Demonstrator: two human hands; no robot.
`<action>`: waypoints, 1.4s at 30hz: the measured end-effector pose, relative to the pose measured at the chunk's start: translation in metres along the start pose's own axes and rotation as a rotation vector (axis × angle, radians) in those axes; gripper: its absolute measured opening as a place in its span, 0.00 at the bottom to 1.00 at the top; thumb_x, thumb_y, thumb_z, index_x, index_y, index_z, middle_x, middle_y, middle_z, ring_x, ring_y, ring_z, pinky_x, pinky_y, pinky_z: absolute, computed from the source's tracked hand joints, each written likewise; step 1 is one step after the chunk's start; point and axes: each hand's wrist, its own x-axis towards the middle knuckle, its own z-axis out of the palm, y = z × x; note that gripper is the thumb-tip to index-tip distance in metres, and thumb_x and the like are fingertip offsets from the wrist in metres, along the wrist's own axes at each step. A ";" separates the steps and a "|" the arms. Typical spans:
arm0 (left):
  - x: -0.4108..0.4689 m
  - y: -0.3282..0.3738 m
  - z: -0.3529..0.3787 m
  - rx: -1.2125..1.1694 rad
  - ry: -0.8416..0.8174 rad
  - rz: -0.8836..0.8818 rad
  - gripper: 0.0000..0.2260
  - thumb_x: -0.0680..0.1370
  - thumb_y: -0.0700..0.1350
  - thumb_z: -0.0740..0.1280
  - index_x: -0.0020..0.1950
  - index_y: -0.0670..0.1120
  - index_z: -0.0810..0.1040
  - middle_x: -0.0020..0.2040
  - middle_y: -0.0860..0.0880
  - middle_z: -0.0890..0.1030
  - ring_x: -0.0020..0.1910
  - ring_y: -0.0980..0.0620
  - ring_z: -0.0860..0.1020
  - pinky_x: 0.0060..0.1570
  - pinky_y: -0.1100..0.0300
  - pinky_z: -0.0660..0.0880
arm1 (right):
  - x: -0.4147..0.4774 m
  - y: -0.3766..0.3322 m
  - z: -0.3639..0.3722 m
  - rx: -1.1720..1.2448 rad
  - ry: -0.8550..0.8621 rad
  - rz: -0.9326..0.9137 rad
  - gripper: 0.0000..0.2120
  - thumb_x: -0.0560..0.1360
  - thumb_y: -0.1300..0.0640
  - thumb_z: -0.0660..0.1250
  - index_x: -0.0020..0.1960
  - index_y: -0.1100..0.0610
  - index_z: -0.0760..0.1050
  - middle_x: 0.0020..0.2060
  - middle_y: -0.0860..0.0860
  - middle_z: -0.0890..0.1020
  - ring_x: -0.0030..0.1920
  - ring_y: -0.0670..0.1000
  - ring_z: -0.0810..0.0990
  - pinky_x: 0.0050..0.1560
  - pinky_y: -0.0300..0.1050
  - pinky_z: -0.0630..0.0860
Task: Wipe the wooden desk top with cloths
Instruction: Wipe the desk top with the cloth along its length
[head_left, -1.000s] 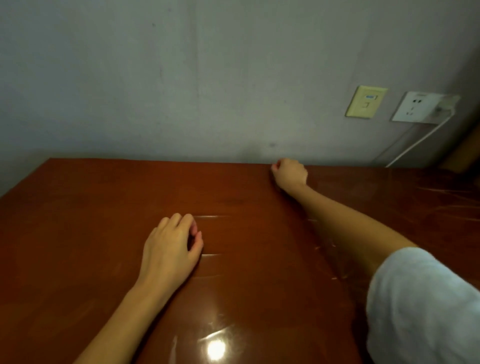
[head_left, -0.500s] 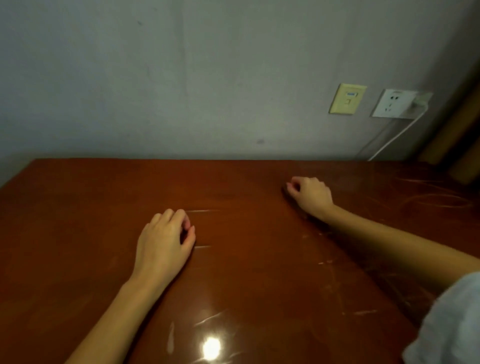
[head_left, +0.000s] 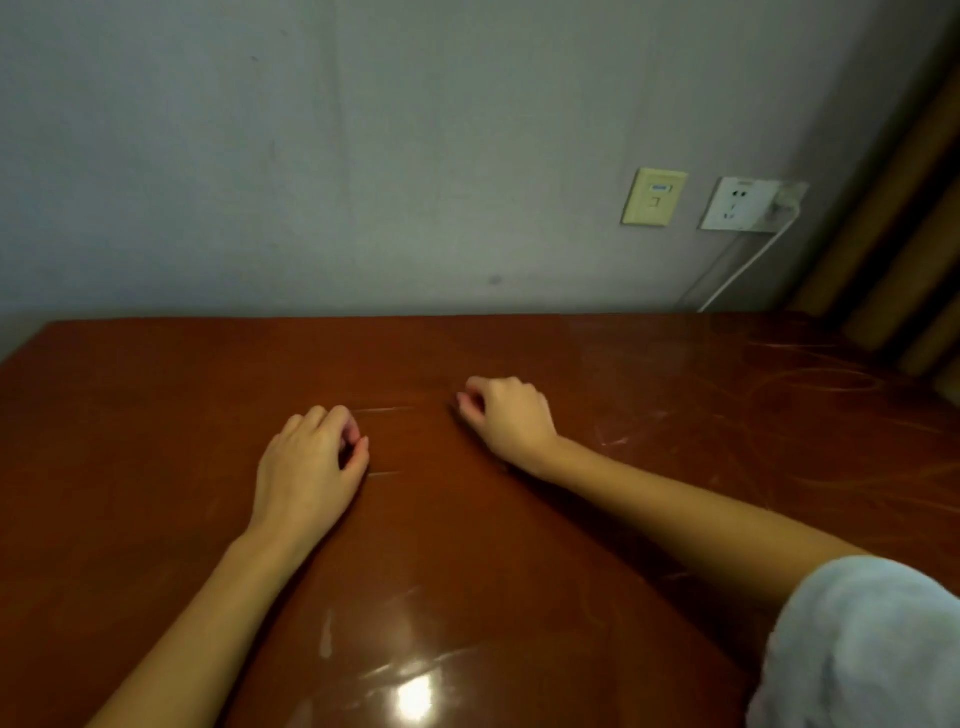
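At centre frame, left hand (head_left: 311, 467) and right hand (head_left: 511, 415) rested on the desk (head_left: 156, 415), fingers curled, no cloth visible; wiping likely needed one first.

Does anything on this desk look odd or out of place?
Yes. Pale swirling smears mark the right side of the desk top. Also, no cloth shows: the left hand and right hand rest on the wood with fingers curled, and I cannot tell whether they hold anything.
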 end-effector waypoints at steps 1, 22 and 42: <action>0.000 0.000 0.000 0.002 -0.002 0.000 0.05 0.77 0.48 0.66 0.42 0.51 0.72 0.39 0.54 0.72 0.39 0.54 0.72 0.36 0.60 0.71 | -0.014 -0.001 -0.003 0.017 -0.016 -0.042 0.12 0.80 0.49 0.57 0.42 0.53 0.72 0.32 0.49 0.76 0.32 0.53 0.76 0.33 0.43 0.67; -0.001 0.003 -0.003 0.029 0.025 0.059 0.05 0.77 0.49 0.66 0.43 0.51 0.72 0.39 0.54 0.74 0.39 0.55 0.72 0.33 0.61 0.66 | -0.023 0.023 -0.011 -0.064 0.088 0.212 0.14 0.80 0.50 0.56 0.51 0.55 0.77 0.43 0.55 0.82 0.43 0.58 0.81 0.39 0.45 0.72; -0.020 0.037 0.001 -0.043 -0.052 0.236 0.04 0.78 0.51 0.65 0.44 0.53 0.72 0.38 0.57 0.73 0.40 0.58 0.72 0.34 0.63 0.69 | -0.031 0.063 -0.022 -0.124 0.136 0.383 0.15 0.81 0.51 0.55 0.50 0.57 0.77 0.38 0.54 0.81 0.41 0.58 0.81 0.38 0.45 0.74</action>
